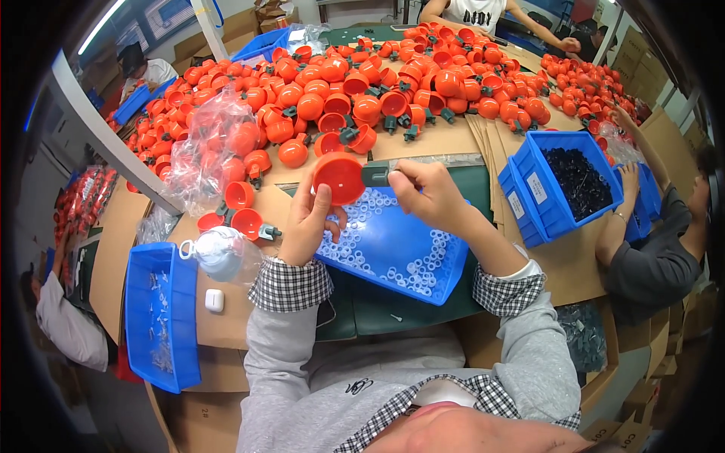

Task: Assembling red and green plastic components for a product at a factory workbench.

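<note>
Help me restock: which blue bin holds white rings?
The middle bin, below the held red cup; the right bin holds black parts, the left bin pale parts.

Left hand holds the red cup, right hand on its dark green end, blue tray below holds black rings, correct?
No: the rings in the blue tray are whitish, not black, as the head view shows. The left hand does hold the red cup, with the right hand on its dark green end.
</note>
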The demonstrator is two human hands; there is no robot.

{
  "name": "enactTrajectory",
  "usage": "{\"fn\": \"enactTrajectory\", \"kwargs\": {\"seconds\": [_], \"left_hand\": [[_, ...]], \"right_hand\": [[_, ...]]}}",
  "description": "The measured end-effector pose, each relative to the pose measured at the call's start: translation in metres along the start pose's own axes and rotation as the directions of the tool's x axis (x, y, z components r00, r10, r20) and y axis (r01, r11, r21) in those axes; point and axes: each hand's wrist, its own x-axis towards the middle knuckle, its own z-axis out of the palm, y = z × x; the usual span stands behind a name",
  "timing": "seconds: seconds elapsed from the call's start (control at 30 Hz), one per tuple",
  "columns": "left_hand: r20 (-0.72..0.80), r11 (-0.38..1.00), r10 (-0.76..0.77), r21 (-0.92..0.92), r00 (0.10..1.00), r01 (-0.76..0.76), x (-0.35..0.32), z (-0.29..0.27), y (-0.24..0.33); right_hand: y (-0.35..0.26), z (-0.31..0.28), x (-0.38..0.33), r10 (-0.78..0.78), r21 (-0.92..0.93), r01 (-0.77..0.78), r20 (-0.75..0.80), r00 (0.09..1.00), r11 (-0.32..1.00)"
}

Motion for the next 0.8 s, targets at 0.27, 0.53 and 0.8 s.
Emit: {"fn": "enactTrajectory", "kwargs": {"seconds": [0.27, 0.53, 0.8], "left_hand": [[0.050, 0.836, 0.484, 0.267, 0.873, -0.479, 0.003, 0.000, -0.007], [-0.064, 0.962, -0.270, 0.021, 0.961, 0.271, 0.002, -0.020, -0.004], [0.075, 0.897, 0.360, 0.248, 0.930, -0.367, -0.001, 0.000, 0.001]], "right_hand": [[0.004, -0.007, 0.005, 0.381, 0.693, -0.536, 0.386, 0.840, 0.482], [-0.003, 0.003, -0.002, -0.223, -0.290, 0.231, 0.062, 0.973, 0.929], [0.007, -0.003, 0.003, 0.384, 0.472, -0.420, 0.177, 0.906, 0.775]]}}
